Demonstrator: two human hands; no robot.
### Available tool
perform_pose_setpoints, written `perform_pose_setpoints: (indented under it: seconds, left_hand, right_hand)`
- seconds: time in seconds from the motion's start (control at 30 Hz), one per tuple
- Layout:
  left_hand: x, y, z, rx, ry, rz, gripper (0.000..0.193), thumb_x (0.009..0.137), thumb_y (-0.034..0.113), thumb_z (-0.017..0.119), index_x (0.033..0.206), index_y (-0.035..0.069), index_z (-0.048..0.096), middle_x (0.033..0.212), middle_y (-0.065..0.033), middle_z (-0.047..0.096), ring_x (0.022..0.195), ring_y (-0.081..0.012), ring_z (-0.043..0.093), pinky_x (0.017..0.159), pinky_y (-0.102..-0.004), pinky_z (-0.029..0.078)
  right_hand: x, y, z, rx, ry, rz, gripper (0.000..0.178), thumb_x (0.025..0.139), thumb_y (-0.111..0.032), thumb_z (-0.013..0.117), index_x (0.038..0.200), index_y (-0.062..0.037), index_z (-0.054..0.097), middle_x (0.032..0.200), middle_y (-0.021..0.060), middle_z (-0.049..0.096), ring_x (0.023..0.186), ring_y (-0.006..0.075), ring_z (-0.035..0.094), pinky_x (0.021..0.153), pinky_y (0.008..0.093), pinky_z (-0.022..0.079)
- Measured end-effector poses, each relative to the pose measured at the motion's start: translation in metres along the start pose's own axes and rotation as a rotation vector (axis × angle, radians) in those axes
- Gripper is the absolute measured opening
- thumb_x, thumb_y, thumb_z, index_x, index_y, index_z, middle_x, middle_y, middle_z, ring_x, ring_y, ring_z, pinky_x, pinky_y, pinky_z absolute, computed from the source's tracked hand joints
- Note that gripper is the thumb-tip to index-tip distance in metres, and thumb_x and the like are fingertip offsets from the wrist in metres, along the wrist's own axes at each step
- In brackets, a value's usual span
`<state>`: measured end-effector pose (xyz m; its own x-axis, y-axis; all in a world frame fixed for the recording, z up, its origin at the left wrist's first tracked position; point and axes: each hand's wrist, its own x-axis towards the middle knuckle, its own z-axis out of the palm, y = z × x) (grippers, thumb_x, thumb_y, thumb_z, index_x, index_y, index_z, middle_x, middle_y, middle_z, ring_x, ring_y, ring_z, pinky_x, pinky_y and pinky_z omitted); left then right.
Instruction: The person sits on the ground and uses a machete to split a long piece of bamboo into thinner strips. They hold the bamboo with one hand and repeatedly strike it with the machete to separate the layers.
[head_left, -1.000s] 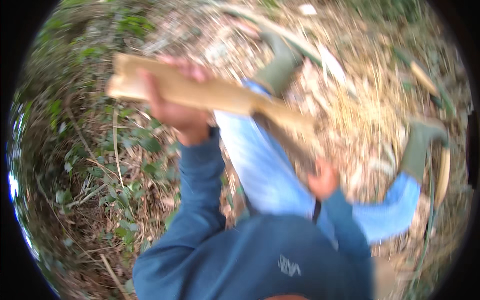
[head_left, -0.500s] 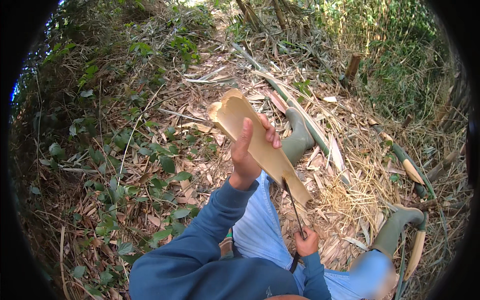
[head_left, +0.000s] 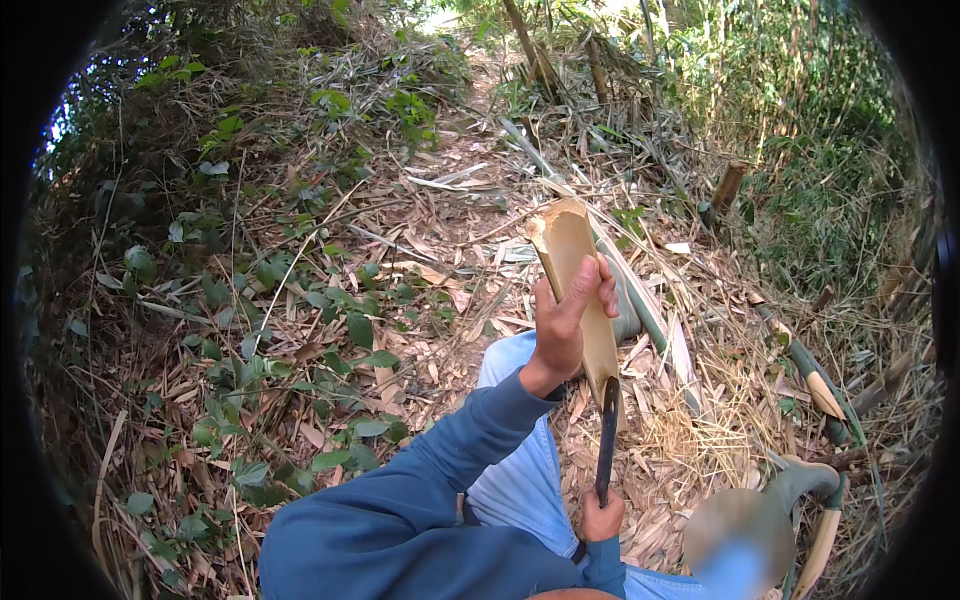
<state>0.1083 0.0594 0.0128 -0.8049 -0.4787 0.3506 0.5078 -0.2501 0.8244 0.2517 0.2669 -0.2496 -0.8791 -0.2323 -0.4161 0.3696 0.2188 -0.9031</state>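
Note:
My left hand point(head_left: 565, 330) is wrapped round a split half of a bamboo stem point(head_left: 572, 238). Its pale, hollow inner face shows, the thick rough end points up and away, and the narrower end comes down toward me. Low at the right, my right hand point(head_left: 602, 517) grips a long knife point(head_left: 607, 440) closed in its fingers. The dark blade rises from that fist, and its tip lies against the lower end of the bamboo. The handle is mostly hidden in the fist.
Pale shavings point(head_left: 690, 435) lie by my legs in jeans point(head_left: 530, 470). Green bamboo poles point(head_left: 640, 310) stretch beyond, and a cut stump point(head_left: 728, 187) stands at the right. Leafy plants point(head_left: 330, 350) grow at the left. A green boot point(head_left: 805, 478) is at the lower right.
The bamboo has moved right and turned more upright, with my left hand on it. The knife has swung more upright, its blade now showing broader, and my right hand sits slightly lower.

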Motion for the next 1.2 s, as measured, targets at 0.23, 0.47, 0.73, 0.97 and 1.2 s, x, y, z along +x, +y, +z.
perform_pose_setpoints:
  seconds: [0.23, 0.47, 0.73, 0.97, 1.2]
  left_hand:
    - [0.009, -0.004, -0.009, -0.010, -0.053, -0.019, 0.035, 0.100, 0.037, 0.052, 0.101, 0.002, 0.054, 0.073, -0.0058, 0.049, 0.066, -0.0179, 0.052, 0.062, -0.0305, 0.045]
    - [0.023, -0.011, -0.008, -0.036, -0.039, -0.060, 0.036, 0.099, 0.039, 0.053, 0.097, 0.003, 0.054, 0.072, -0.0040, 0.048, 0.065, -0.0155, 0.051, 0.061, -0.0284, 0.044]
    - [0.054, -0.022, -0.042, -0.067, -0.047, -0.120, 0.037, 0.099, 0.042, 0.052, 0.094, 0.005, 0.053, 0.070, -0.0019, 0.045, 0.063, -0.0148, 0.051, 0.061, -0.0285, 0.044]
    - [0.071, -0.022, -0.055, -0.169, -0.172, -0.221, 0.040, 0.096, 0.045, 0.052, 0.099, 0.005, 0.054, 0.071, -0.0057, 0.049, 0.064, -0.0195, 0.054, 0.065, -0.0344, 0.048]
    - [0.066, -0.026, -0.045, -0.342, -0.279, -0.216, 0.048, 0.096, 0.051, 0.052, 0.100, 0.003, 0.053, 0.074, -0.0073, 0.052, 0.063, -0.0204, 0.053, 0.062, -0.0320, 0.047]
  right_hand:
    - [-0.001, 0.002, -0.011, -0.147, -0.033, -0.075, 0.023, 0.079, -0.016, 0.071, 0.074, 0.0046, 0.061, 0.055, 0.0107, 0.053, 0.053, 0.0182, 0.051, 0.055, 0.0363, 0.041]
    - [-0.009, -0.067, -0.042, -0.018, -0.077, -0.162, 0.011, 0.075, -0.006, 0.068, 0.075, 0.0013, 0.060, 0.058, 0.0062, 0.055, 0.055, 0.0130, 0.054, 0.055, 0.0292, 0.044]
    - [-0.020, -0.091, -0.046, 0.183, -0.126, -0.155, 0.018, 0.085, -0.011, 0.061, 0.095, 0.0020, 0.055, 0.070, 0.0044, 0.056, 0.058, 0.0095, 0.054, 0.054, 0.0238, 0.043]
    - [-0.034, -0.072, -0.039, -0.150, -0.101, -0.079, 0.016, 0.086, -0.011, 0.067, 0.088, 0.0014, 0.058, 0.068, 0.0120, 0.063, 0.061, 0.0191, 0.063, 0.059, 0.0344, 0.049]
    - [-0.036, -0.101, -0.046, -0.348, -0.141, -0.130, 0.021, 0.084, -0.017, 0.068, 0.092, 0.0008, 0.058, 0.069, 0.0188, 0.064, 0.065, 0.0396, 0.065, 0.060, 0.0431, 0.049]
